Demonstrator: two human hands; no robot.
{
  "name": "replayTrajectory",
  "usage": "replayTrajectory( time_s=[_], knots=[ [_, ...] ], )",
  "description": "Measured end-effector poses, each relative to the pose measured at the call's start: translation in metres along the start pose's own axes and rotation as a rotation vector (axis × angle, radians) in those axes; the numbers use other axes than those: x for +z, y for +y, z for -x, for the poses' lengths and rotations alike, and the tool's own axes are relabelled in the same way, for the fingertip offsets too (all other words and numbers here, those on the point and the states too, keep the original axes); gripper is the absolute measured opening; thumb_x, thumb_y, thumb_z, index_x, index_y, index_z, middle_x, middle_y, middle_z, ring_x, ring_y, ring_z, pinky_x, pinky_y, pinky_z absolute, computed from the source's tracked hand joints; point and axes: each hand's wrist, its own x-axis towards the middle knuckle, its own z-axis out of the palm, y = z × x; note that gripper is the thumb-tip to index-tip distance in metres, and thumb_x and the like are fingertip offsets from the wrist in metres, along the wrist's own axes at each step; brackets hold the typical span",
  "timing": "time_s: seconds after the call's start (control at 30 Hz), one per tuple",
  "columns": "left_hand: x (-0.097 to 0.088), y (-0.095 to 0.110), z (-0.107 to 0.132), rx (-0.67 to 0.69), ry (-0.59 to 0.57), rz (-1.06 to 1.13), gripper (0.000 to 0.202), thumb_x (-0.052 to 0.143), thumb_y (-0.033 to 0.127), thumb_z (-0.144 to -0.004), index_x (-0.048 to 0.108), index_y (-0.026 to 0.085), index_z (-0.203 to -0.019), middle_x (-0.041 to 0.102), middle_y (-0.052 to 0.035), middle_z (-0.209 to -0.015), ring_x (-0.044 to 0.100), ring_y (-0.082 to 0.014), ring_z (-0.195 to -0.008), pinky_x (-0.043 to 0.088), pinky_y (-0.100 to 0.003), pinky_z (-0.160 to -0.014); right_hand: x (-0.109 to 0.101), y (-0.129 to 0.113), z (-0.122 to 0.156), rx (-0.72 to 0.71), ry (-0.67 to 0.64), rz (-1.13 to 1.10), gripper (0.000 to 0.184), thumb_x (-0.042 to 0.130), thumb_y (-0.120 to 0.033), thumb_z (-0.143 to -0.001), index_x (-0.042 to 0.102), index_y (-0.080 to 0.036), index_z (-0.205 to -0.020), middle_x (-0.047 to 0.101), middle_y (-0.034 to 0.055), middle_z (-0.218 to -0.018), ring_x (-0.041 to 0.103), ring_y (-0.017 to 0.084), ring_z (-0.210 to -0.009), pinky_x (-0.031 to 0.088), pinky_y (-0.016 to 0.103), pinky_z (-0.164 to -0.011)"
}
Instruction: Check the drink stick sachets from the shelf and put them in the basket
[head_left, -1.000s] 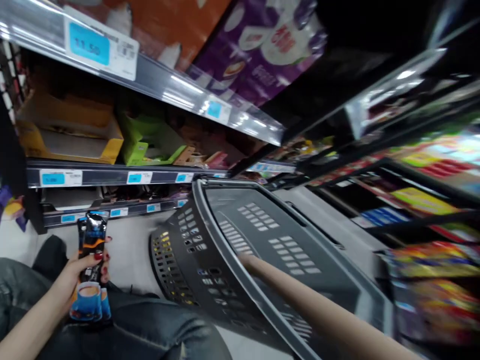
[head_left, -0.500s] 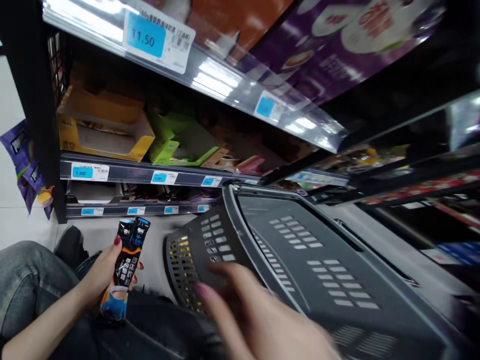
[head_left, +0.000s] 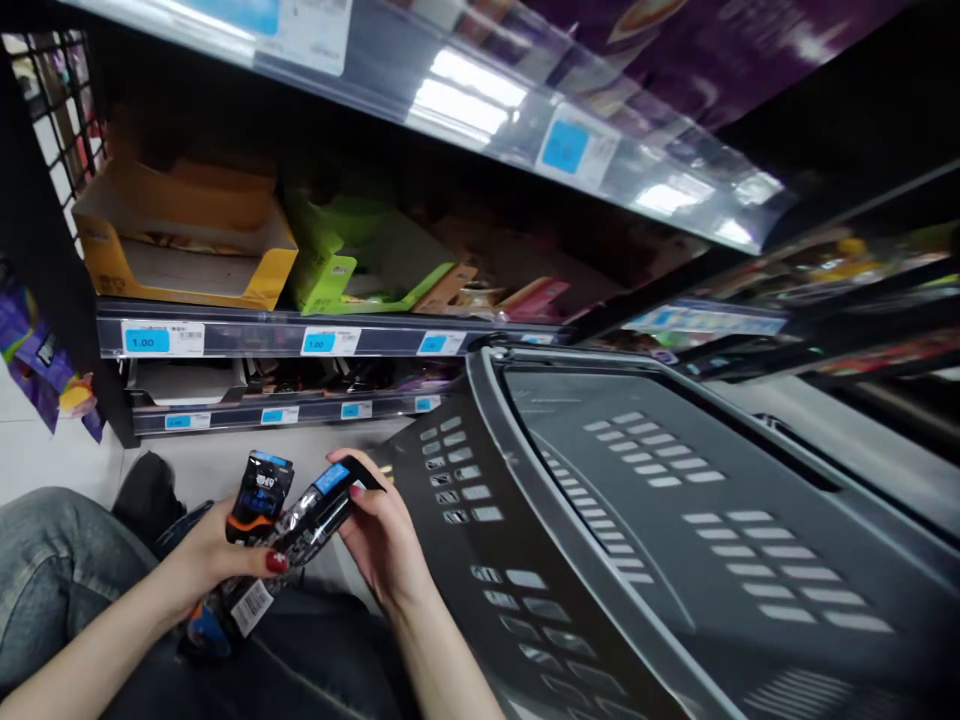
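My left hand (head_left: 206, 555) grips two long black, blue and orange coffee sachets (head_left: 259, 520) by their lower parts, above my lap. My right hand (head_left: 382, 535) pinches the top end of one sachet (head_left: 330, 495), pulling it apart from the other. Both hands are just left of a dark grey shopping basket (head_left: 600, 500), which stands tilted at my right side. My jeans-clad knees (head_left: 52, 560) are below the hands.
A store shelf unit with blue price tags (head_left: 146, 340) is in front. On it stand a yellow cardboard tray (head_left: 180, 250) and a green tray (head_left: 337, 280). Purple packets (head_left: 37, 360) hang at the far left. A pale floor (head_left: 45, 460) lies below.
My right hand has left the basket and come across to the left, taking hold of the top of one sachet. The view has shifted closer to the shelves.
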Motion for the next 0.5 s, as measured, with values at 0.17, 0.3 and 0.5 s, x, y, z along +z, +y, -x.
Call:
replayTrajectory(
  time_s=[0.17, 0.3, 0.5],
  knots=[
    [0.003, 0.000, 0.002, -0.048, -0.048, -0.046, 0.028, 0.082, 0.025, -0.051, 0.069, 0.013, -0.074, 0.065, -0.0013, -0.067, 0.053, -0.0165, -0.066, 0.039, -0.026, -0.064, -0.004, -0.008, 0.000, -0.068, 0.017, 0.050, 0.024, 0.068, -0.027, -0.064, 0.057, -0.018, -0.083, 0.052, -0.0031, -0.065, 0.049, 0.009, -0.056, 0.044, 0.019, -0.051],
    [0.000, 0.008, 0.002, -0.030, -0.042, -0.201, 0.025, 0.080, 0.023, -0.054, 0.068, 0.015, -0.074, 0.067, -0.0019, -0.072, 0.056, -0.0196, -0.070, 0.041, -0.029, -0.068, -0.006, -0.015, -0.001, -0.059, -0.021, 0.231, 0.024, 0.073, -0.031, -0.064, 0.057, -0.018, -0.077, 0.056, -0.0025, -0.063, 0.053, 0.012, -0.053, 0.046, 0.022, -0.047],
    [-0.012, 0.019, 0.002, 0.052, 0.109, -0.475, 0.022, 0.080, 0.025, -0.056, 0.068, 0.017, -0.073, 0.066, 0.0012, -0.069, 0.057, -0.0177, -0.066, 0.043, -0.026, -0.063, -0.009, -0.025, 0.001, -0.075, 0.010, 0.508, 0.024, 0.075, -0.032, -0.063, 0.056, -0.016, -0.064, 0.059, -0.0022, -0.059, 0.055, 0.011, -0.047, 0.047, 0.023, -0.046]
  ],
)
